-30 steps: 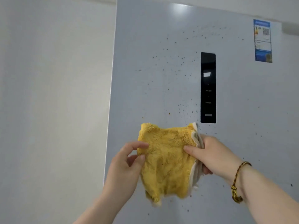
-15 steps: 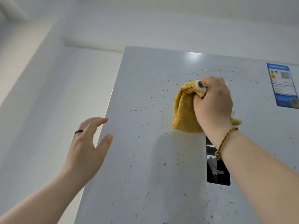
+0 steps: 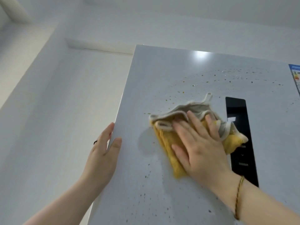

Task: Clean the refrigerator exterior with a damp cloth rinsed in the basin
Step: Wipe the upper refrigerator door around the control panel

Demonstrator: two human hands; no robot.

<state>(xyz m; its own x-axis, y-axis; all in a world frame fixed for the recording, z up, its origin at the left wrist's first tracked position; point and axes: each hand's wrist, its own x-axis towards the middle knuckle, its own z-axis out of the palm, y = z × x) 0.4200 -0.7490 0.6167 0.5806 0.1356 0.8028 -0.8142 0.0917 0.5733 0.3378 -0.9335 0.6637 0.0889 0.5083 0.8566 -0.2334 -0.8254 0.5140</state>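
Unclenched since before, the right hand [image 3: 199, 146] presses flat on the soft, limp cloth [image 3: 164, 143] against the refrigerator [image 3: 162, 75]; left hand [image 3: 103, 153], fingers straight, braces its edge. Palm mid-cloth should limit bunching.

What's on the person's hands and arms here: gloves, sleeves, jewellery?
No gloves, no sleeves in view: both forearms bare. The left hand wears a thin dark ring. The right hand has a braided cord bracelet, yellow-brown with dark flecks, at the wrist.
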